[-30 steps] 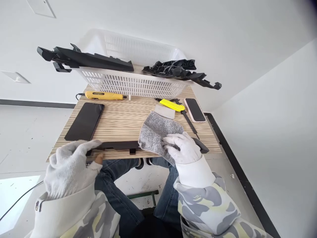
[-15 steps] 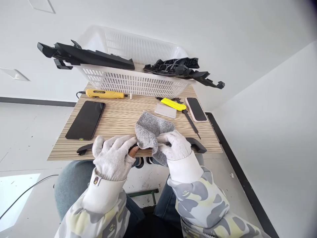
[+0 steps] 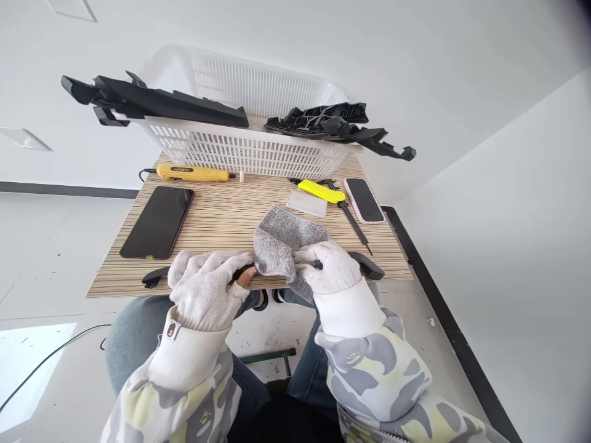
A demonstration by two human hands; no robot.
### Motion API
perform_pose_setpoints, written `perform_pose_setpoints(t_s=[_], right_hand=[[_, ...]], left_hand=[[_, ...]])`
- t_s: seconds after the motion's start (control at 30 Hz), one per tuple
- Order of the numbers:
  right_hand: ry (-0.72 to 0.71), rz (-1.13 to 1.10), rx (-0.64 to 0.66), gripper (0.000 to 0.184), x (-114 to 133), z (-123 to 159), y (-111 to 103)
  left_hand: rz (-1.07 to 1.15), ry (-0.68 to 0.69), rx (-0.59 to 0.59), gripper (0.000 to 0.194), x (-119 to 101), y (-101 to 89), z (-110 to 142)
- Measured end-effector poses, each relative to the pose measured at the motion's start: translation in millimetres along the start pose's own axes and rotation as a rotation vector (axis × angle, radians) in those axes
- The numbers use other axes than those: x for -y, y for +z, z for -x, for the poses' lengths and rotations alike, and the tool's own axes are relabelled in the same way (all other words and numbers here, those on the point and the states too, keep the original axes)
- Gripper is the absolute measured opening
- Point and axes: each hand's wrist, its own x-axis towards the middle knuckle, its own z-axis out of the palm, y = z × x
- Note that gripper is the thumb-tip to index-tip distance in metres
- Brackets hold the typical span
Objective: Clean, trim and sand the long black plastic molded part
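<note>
A long black plastic part (image 3: 370,266) lies crosswise along the near edge of the table, its two ends showing beyond my hands. My left hand (image 3: 207,289), in a white knitted glove with the thumb tip bare, is closed around its left portion. My right hand (image 3: 325,266), also gloved, pinches a grey cloth (image 3: 281,237) against the part. The cloth drapes over the middle of the part and hangs past the table edge. It hides the part's middle.
A white plastic basket (image 3: 258,154) at the back bears several black plastic parts (image 3: 170,104). On the wood-patterned table (image 3: 221,215) lie a dark phone (image 3: 157,223), a yellow power tool (image 3: 194,173), a yellow-handled knife (image 3: 322,191), a black caliper (image 3: 354,224), a pale flat block (image 3: 307,203) and a pink-edged phone (image 3: 364,200).
My right hand and the cloth have shifted very slightly along the black part. My left hand keeps its hold, its thumb a little lower-left. The whole view has moved slightly.
</note>
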Motion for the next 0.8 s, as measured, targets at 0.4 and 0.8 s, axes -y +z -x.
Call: perform_pose_setpoints(t_s=[0.4, 0.8], right_hand=[[0.087, 0.054, 0.026, 0.016, 0, 0, -11], [0.099, -0.048, 0.03, 0.013, 9, -4, -6]], left_hand=[[0.012, 0.01, 0.018, 0.033, 1, -3.5, 0], [-0.165, 0.079, -0.096, 0.034, -1, 6.3, 4]])
